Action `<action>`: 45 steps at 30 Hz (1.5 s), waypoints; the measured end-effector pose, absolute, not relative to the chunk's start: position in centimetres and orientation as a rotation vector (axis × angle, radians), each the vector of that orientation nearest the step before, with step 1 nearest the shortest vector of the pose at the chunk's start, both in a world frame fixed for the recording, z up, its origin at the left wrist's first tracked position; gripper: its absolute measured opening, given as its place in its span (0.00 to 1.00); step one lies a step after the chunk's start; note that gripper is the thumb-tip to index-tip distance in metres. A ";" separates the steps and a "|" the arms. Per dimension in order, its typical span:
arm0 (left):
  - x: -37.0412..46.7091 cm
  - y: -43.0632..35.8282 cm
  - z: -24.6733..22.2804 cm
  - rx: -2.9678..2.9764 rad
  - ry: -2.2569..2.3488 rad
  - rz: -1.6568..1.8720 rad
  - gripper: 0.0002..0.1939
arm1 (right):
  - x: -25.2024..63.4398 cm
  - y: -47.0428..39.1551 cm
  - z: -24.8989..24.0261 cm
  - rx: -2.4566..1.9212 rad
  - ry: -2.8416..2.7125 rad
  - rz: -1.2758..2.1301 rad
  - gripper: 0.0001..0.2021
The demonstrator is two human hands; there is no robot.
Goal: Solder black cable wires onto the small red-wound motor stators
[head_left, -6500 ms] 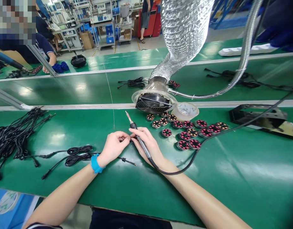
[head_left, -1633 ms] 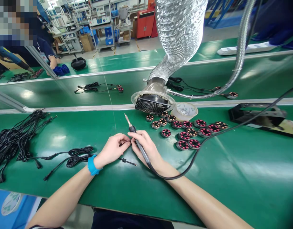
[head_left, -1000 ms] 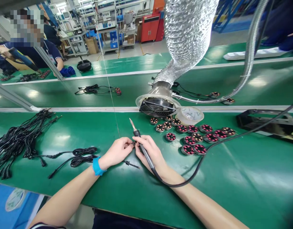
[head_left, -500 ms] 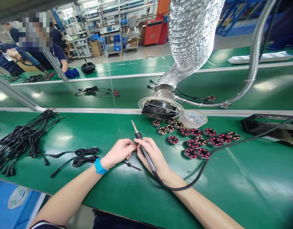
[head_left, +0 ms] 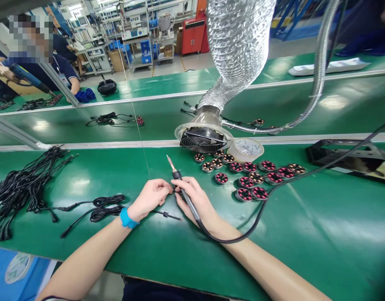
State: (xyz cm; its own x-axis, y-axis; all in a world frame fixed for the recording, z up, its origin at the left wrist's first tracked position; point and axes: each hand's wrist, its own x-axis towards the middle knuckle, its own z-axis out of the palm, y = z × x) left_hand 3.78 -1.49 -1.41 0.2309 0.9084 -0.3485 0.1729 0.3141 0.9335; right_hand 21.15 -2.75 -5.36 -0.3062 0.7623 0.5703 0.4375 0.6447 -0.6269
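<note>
My right hand is wrapped round a soldering iron, its bare tip pointing up and away over the green table. Thumb and fingers pinched together, my left hand meets the right fingertips at a small dark piece, mostly hidden between them. A black cable with a stripped end lies just below the hands. Left of my wrist are two coiled black cables. Several round coil parts with red or copper windings stand to the right of my hands.
A fume extractor on a silver duct hangs beyond my hands, beside a tape roll. Bundled black cables lie at left, a black holder at right. The iron's cord crosses the right side. A person works across the table.
The whole view has shifted slightly, so table objects appear further left. Both hands keep nearly the same pose, with the iron still in my right hand.
</note>
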 end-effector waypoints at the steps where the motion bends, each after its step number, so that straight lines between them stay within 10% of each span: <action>1: 3.8 -1.5 -1.4 1.155 1.251 0.706 0.10 | 21.2 -2.7 -5.4 -0.944 -1.945 0.444 0.24; 45: 4.6 -1.9 -0.7 1.218 1.316 0.646 0.12 | 22.7 -4.9 -2.7 -1.033 -1.650 0.175 0.10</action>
